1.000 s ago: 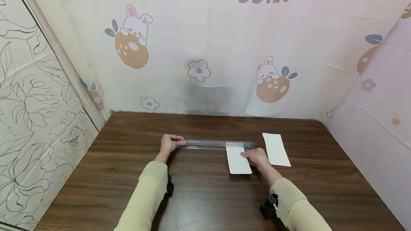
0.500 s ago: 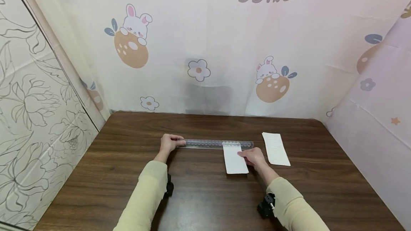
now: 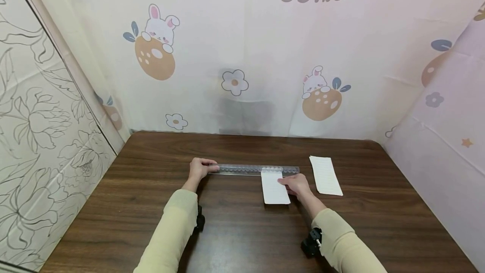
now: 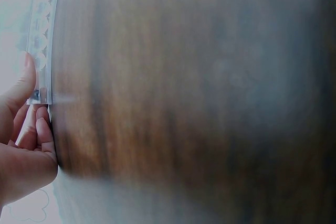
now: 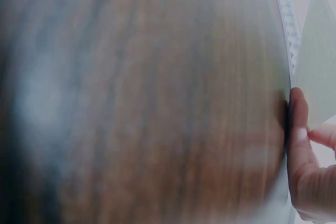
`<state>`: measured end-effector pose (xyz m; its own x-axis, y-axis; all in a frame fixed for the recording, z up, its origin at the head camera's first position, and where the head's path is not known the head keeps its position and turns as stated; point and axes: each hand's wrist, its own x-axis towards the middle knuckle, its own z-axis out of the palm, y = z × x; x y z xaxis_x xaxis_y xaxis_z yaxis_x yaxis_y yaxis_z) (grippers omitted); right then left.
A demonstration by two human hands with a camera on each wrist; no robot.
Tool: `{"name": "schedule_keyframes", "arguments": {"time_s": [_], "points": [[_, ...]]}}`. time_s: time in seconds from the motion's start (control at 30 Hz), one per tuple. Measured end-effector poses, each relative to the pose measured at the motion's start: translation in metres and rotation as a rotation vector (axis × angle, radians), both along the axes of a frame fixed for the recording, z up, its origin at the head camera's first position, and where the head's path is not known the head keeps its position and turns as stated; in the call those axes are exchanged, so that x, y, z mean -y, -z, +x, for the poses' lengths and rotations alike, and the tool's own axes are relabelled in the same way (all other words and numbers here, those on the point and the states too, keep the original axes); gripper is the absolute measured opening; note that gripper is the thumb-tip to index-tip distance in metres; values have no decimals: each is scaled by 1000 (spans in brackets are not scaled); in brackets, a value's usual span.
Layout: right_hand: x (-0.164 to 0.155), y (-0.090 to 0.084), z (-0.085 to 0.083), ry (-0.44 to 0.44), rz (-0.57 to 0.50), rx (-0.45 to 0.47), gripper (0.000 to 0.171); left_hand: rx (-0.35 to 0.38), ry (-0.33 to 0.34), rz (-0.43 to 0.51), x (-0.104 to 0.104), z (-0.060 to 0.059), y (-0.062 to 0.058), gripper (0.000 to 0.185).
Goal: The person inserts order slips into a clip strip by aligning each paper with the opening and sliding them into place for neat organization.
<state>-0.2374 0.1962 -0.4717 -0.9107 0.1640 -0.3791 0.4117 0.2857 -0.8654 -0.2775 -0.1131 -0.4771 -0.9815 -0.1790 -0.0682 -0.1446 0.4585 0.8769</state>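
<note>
A long clear plastic ruler with a wavy row along it lies crosswise over the dark wooden table. My left hand pinches its left end, the thumb on top; the left wrist view shows that end of the ruler between thumb and fingers. A white lined paper sheet meets the ruler right of its middle, and the wavy row shows over its top strip. The sheet's right edge is pinched by my right hand, its thumb on the face. In the right wrist view the sheet stands off the wood.
To the right of my right hand lie white lined sheets, slightly fanned at one corner. Behind the table hangs a printed curtain. A black wrist camera sits below the right forearm.
My right hand has slid the paper sheet leftward along the ruler by a small amount. The left hand and the ruler hold their place, as do the sheets at the right.
</note>
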Motion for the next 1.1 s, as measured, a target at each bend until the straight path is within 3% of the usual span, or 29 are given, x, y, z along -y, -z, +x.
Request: {"name": "schedule_keyframes", "arguments": {"time_s": [1.1], "points": [[21, 2, 2, 0, 23, -20, 25, -21, -3, -27, 0, -1, 3, 19]]}}
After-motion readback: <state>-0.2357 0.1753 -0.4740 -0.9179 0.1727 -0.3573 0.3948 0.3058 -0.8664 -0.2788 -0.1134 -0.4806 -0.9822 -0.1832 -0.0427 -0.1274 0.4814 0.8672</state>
